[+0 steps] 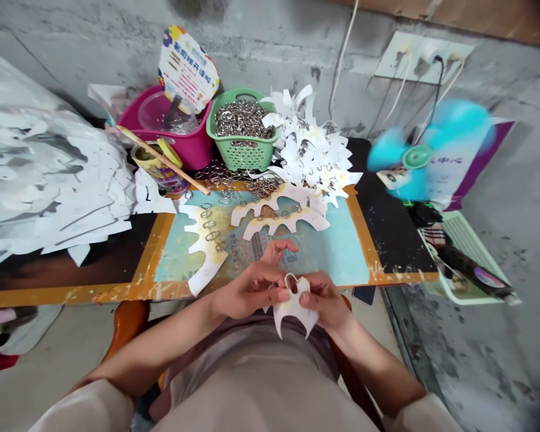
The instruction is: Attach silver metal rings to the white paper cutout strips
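Both my hands meet just in front of the table edge, over my lap. My left hand [252, 291] pinches a small white paper cutout [296, 309] with a metal ring [291, 281] at its top. My right hand [326, 300] grips the same cutout from the right side, thumb on its face. The cutout's pointed lower ends hang down between my hands. On the board ahead lie more white cutouts [279, 219] with several metal rings on them.
A green basket [243, 150] full of metal rings stands at the back, beside a pink tub [191, 147]. A heap of finished cutouts [312, 150] lies to its right, a big paper stack [49, 180] at left. A blue fan [425, 156] spins at right.
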The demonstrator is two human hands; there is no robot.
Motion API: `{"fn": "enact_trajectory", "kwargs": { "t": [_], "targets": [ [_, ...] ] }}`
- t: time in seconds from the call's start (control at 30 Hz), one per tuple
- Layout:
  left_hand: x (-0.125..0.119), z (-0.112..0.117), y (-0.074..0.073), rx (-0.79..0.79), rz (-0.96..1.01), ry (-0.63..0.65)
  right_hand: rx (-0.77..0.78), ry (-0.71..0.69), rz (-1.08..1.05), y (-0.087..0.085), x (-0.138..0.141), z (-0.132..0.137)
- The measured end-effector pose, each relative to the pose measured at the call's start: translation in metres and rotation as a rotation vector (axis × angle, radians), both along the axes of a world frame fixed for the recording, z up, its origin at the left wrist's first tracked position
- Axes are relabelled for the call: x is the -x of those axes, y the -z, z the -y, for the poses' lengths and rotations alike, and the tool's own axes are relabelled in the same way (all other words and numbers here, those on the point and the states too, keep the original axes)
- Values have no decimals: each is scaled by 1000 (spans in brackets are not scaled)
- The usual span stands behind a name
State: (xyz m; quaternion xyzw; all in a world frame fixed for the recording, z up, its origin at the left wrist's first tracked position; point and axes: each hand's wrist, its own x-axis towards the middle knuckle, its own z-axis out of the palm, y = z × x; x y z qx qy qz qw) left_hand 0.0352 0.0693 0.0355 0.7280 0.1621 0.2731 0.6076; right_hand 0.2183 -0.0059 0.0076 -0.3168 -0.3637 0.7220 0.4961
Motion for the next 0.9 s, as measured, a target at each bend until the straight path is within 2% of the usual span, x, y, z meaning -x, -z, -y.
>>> {"fn": "enact_trajectory", "kwargs": {
  "t": [0.13,0.3,0.37,0.47,0.63,0.77,0.83,0.9],
  "targets": [
    [0,8,8,10,-15,-13,-11,16,-141,16,13,5],
    [2,9,19,-16,-33,2,-5,17,-131,31,7,7],
    [5,4,20,-40,-41,2,13,-27,-117,30,-3,5],
    [10,-6,19,-106,-77,-1,9,-62,-66,17,-17,-1],
    [10,-12,15,-182,-107,0,-28,59,192,-3,-15,-8],
    [7,-9,14,-217,-144,-13,28,138,7,6,0,-6],
    [8,-4,15,-251,-179,-110,77,184,-69,13,2,-5],
    [11,4,18,-260,-144,-383,109,248,-90,18,1,-5]
  ]
}}
